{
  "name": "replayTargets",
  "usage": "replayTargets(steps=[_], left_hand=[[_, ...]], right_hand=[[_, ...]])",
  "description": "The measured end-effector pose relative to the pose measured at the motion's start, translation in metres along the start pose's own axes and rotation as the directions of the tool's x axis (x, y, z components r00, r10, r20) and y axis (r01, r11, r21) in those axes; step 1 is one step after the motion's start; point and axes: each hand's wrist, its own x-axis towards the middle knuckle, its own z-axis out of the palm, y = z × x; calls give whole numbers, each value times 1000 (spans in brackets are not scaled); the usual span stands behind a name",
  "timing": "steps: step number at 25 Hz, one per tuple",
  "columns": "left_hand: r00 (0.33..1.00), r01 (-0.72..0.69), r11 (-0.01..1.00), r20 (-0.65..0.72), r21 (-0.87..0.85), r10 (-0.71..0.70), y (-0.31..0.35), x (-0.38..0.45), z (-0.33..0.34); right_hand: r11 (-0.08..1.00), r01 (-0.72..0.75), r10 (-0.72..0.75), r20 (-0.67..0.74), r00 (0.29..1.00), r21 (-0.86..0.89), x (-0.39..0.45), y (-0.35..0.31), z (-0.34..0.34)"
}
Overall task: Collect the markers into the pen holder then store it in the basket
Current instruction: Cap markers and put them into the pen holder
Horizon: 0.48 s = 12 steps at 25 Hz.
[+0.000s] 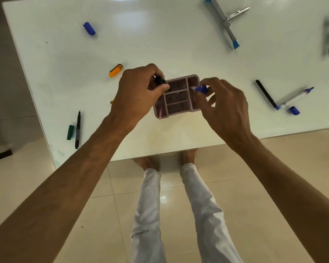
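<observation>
Both hands over the pen holder: left hand fingers gripping a black marker, right hand fingers pinching a blue marker, tip leftward.

Pink pen holder, white table, blue cap, orange cap, green cap, white trousers.

On the table stand one pink pen holder, three loose blue caps, one green cap, one orange cap, and two hands, each holding one marker.
</observation>
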Motion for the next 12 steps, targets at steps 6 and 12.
replayTargets(steps=[6, 12], left_hand=[[1000, -4, 1000, 14, 1, 4, -1, -5, 10], [999, 24, 1000, -27, 2, -24, -2, -6, 13]], right_hand=[[999, 13, -9, 75, 997, -49, 49, -3, -1], [999, -3, 7, 91, 996, -45, 59, -4, 3]])
